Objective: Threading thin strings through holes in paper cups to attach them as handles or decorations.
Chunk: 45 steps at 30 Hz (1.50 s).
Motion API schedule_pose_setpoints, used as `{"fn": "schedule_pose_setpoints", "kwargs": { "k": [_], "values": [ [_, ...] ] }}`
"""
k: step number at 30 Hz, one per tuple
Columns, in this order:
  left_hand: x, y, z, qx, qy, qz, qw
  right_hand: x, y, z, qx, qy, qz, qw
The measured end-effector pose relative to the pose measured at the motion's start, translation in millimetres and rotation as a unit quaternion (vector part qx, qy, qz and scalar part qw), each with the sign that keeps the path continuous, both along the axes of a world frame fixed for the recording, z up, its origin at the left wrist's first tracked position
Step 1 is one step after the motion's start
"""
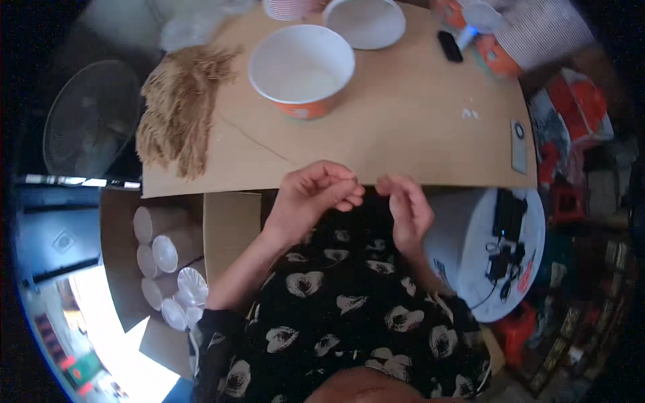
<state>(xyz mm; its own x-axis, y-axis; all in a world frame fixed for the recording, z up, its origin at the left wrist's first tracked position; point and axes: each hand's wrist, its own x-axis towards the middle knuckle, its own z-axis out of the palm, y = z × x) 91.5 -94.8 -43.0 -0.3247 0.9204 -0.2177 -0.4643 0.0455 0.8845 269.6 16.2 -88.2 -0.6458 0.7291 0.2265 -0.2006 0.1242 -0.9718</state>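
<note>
My left hand (316,196) is just off the table's near edge, fingers curled, thumb pressed to fingertips. My right hand (408,207) is a little to its right, apart from it, fingers also bent together. What either pinches is too small to make out. One thin tan strand (254,139) lies on the cardboard-covered tabletop (416,127) and runs toward my left hand. A heap of tan, crinkled fibre strands (178,107) lies at the table's left. Beyond my hands stands a large orange-and-white paper bowl (304,70), with a white inside.
Another white bowl (366,23) and stacked bowls (551,33) stand at the back. A black object (450,47) lies near them. Below left, an open carton (232,218) holds clear cups (165,254). Right, a round white lid (480,282) carries black adapters and cables (500,262).
</note>
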Motion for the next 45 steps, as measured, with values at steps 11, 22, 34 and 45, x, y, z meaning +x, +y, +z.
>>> {"fn": "schedule_pose_setpoints", "kwargs": {
  "k": [11,22,34,45],
  "values": [
    [15,32,-29,0.052,0.043,0.094,0.993,-60,24,-4,-0.252,0.094,0.151,0.951],
    [-5,28,-29,0.036,0.042,0.159,0.986,-61,15,-13,-0.221,0.052,0.175,0.958],
    [-27,24,-43,0.029,0.006,0.229,0.973,-46,14,-1,-0.030,-0.091,-0.038,0.995],
    [-30,32,-36,-0.006,0.291,-0.037,0.956,-35,12,2,0.116,-0.147,-0.011,0.982]
  ]
}}
